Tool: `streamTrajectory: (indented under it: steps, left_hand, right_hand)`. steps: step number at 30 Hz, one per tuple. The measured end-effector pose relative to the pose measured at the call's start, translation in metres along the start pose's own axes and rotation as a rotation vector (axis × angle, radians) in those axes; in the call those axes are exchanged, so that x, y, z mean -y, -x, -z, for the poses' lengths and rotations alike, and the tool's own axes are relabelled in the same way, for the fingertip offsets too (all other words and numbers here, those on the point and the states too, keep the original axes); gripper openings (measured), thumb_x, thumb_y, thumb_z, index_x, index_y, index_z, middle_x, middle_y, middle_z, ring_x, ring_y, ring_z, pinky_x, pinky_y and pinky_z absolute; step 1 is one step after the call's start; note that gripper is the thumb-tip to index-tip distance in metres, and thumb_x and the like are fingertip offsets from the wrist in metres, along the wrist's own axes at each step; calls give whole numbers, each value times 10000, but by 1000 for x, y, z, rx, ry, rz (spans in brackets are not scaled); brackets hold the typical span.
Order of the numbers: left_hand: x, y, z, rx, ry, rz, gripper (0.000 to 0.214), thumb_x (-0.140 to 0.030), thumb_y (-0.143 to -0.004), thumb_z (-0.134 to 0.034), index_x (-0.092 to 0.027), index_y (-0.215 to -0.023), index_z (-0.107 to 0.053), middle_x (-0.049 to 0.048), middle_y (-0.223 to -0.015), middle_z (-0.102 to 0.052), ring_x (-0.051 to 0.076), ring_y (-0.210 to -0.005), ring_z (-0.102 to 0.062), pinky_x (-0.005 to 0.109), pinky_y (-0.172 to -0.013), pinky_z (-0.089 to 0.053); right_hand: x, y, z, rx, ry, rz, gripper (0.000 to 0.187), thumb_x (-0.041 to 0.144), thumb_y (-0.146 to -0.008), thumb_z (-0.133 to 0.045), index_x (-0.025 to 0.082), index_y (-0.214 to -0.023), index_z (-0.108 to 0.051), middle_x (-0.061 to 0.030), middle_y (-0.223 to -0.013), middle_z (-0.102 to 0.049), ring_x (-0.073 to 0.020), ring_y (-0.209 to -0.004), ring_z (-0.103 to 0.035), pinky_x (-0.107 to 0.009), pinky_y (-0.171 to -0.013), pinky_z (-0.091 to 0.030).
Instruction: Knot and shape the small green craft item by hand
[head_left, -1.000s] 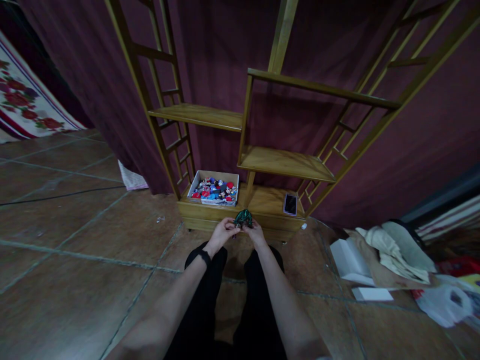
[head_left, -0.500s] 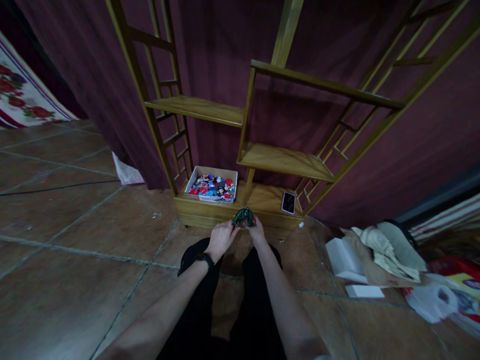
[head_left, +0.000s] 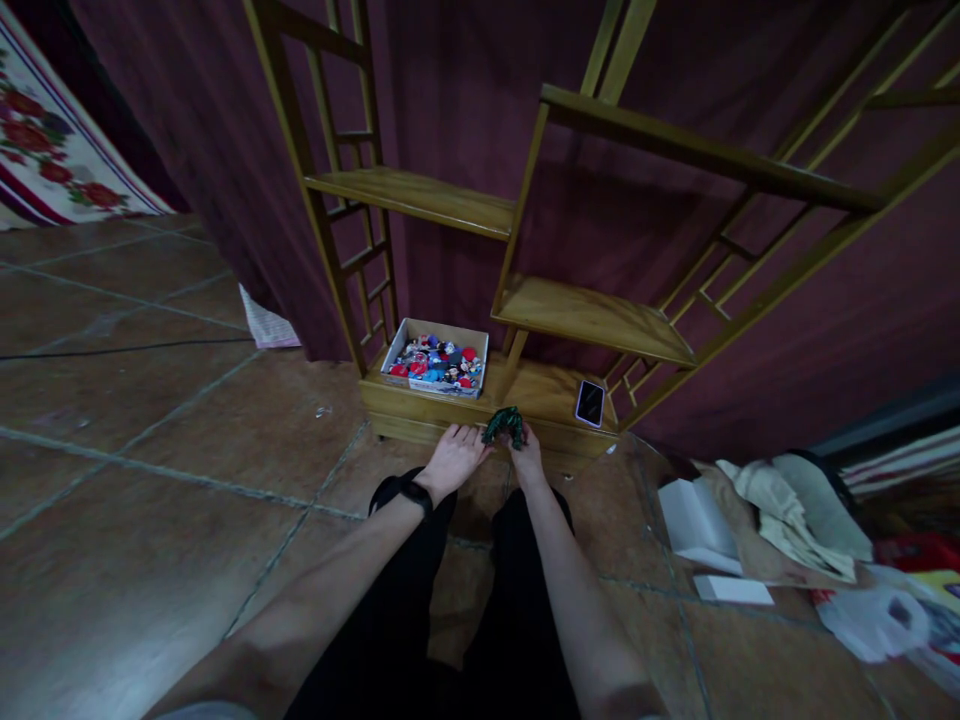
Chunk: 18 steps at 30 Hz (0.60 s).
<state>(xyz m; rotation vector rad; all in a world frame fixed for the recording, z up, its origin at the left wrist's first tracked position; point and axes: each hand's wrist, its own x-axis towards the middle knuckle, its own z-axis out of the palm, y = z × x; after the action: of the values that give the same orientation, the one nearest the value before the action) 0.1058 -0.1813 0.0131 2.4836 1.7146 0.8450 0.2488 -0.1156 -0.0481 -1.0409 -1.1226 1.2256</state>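
A small dark green figure (head_left: 504,425) is pinched in my right hand (head_left: 527,458) just in front of the wooden shelf unit's bottom board (head_left: 525,400). My left hand (head_left: 454,460) is beside it, fingers loosely curled toward the figure's left side; whether it still touches it is hard to tell. A black band sits on my left wrist. On the bottom board to the left stands a white box (head_left: 436,362) filled with several small colourful figures.
A phone (head_left: 590,403) lies on the bottom board at the right. The shelf unit (head_left: 592,315) has bare wooden shelves against a maroon curtain. White boxes (head_left: 694,520), cloth and plastic bags lie on the tiled floor at the right. My legs in black trousers are below.
The green figure has shifted to the right and slightly lower, now mostly in my right hand. My left hand has loosened from it. The view has tilted and moved closer to the shelf.
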Motion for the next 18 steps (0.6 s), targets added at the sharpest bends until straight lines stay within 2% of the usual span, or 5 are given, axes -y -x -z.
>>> streamTrajectory:
  steps: [14, 18]
  left_hand:
    - [-3, 1, -10, 23, -78, 5, 357, -286, -861, -335, -103, -1116, -505, 150, -905, -583, 248, -884, -500, 374, -833, -289]
    - [-5, 1, -9, 2, -30, -3, 357, -292, -857, -350, -109, -1124, -500, 143, -899, -582, 244, -877, -502, 367, -832, -290]
  right_hand:
    - [4, -1, 3, 41, 29, 40, 412, 175, -617, -536, 199, -1028, -541, -25, -961, -617, -165, -877, -552, -303, -827, -414]
    - [6, 0, 5, 51, 20, 47, 407, 167, -610, -527, 200, -1016, -542, -21, -945, -617, -162, -859, -555, -297, -815, -420]
